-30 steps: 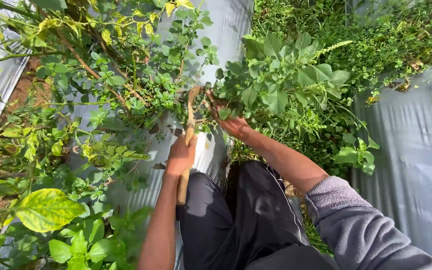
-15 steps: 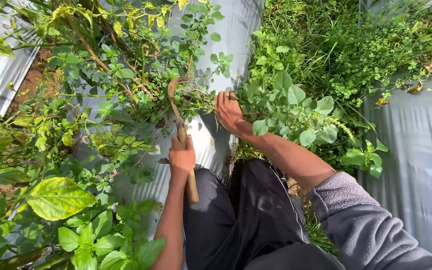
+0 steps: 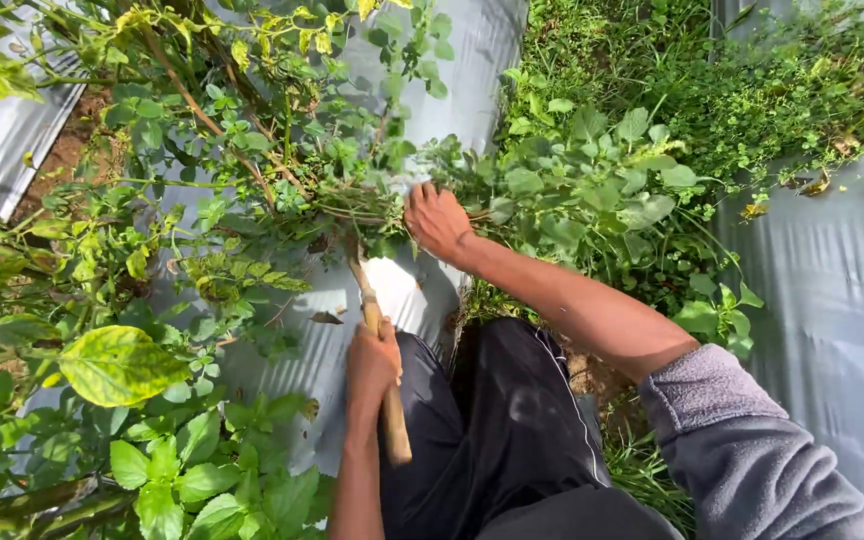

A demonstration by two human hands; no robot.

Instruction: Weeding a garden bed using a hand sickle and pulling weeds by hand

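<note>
With my right hand (image 3: pixel 437 220) clenched on the weed stems (image 3: pixel 372 212) and left hand (image 3: pixel 372 362) gripping the sickle handle (image 3: pixel 384 375), I'd cut low, blade well apart from fingers.

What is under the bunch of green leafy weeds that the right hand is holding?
Under the bunch of green leafy weeds lies shiny silver plastic ground sheet, visible below the right hand. The stems' bases and the soil are hidden by leaves.

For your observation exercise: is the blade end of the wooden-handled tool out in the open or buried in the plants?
Buried. Left hand grips the wooden handle; its far end vanishes under leafy stems.
</note>
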